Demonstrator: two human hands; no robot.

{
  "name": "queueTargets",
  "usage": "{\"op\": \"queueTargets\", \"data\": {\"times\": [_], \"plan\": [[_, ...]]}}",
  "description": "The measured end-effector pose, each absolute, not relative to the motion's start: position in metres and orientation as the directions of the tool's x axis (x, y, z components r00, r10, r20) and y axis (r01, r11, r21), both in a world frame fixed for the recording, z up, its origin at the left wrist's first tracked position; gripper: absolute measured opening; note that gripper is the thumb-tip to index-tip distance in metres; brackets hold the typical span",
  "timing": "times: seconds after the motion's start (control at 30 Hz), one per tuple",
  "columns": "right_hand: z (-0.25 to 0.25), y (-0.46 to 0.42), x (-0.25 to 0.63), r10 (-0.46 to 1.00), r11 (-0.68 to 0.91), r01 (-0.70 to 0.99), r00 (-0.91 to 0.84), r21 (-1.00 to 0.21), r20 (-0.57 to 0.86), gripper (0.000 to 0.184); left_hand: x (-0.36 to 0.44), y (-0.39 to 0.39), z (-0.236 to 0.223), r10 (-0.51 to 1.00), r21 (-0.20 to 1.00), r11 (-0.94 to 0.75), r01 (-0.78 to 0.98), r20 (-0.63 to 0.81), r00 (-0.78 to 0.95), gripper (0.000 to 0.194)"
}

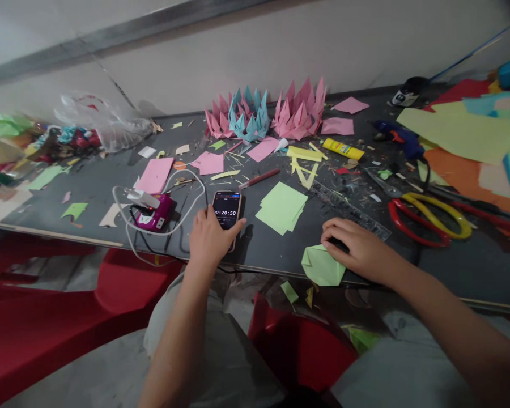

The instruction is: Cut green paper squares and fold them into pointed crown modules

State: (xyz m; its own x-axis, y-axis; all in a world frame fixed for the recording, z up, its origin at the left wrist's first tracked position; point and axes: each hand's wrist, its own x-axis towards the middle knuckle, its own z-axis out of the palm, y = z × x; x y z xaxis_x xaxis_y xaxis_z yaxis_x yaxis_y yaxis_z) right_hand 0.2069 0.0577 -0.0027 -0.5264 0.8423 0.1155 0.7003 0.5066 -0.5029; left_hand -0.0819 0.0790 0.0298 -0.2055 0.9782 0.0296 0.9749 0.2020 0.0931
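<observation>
My left hand [209,235] lies over the lower part of a phone [226,208], thumb and fingers spread across its edges. The phone lies flat, its lit screen showing timer digits. At the table's front edge, my right hand [352,243] rests with fingers curled. Its thumb side touches a folded light green paper [323,266]. A dark gap shows between thumb and fingers; whether anything is inside cannot be made out. Between the two hands lies a stack of light green paper squares [281,208].
Pink and blue folded-paper flowers [300,110] stand by the wall. A glue stick [343,149], a clear ruler [351,209], red-and-yellow-handled scissors [429,218] and a glue gun [399,139] lie right. A purple power adapter [155,214] with cables sits left. Red chairs [136,277] stand below.
</observation>
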Motion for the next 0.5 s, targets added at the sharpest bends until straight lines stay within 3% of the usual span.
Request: {"op": "queueTargets", "data": {"times": [0.17, 0.5], "plan": [[-0.003, 0.057, 0.206, 0.846, 0.500, 0.708, -0.521, -0.499, 0.108, 0.014, -0.068, 0.090, 0.027, 0.965, 0.004, 0.252, 0.968, 0.075, -0.252, 0.068], [0.000, 0.056, 0.207, 0.855, 0.480, 0.721, -0.511, -0.500, 0.084, 0.012, -0.085, 0.108, 0.032, 0.949, 0.049, 0.306, 0.951, 0.063, -0.309, 0.066]]}}
